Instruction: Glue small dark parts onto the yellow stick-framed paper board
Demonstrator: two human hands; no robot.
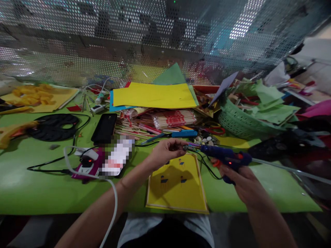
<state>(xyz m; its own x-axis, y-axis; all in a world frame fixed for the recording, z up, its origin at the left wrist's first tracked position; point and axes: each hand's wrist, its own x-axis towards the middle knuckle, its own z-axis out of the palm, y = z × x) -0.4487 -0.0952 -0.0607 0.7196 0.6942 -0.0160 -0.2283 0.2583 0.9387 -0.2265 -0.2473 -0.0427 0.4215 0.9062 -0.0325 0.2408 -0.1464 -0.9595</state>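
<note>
My right hand (239, 177) is wrapped around a dark blue hot glue gun (227, 156) with an orange trigger and a small red light; its nozzle points left. At the nozzle tip, my left hand (168, 153) pinches something small and dark between thumb and fingertips, too small to name. Below both hands lies a yellow card panel (178, 193) with light strips along its edges and several small dark blue figures on thin legs. Just behind the nozzle is a pile of small pebbles (207, 140). A blue-handled tool (183, 133) rests beyond my left hand.
A purple power strip (88, 172) with cables, a phone (117, 158) and a black case (104, 127) lie to the left. Yellow sheets (155, 96) cover packs of sticks (176, 119) at the back. A green basket (238, 119) of paper scraps stands right; perforated metal rises behind.
</note>
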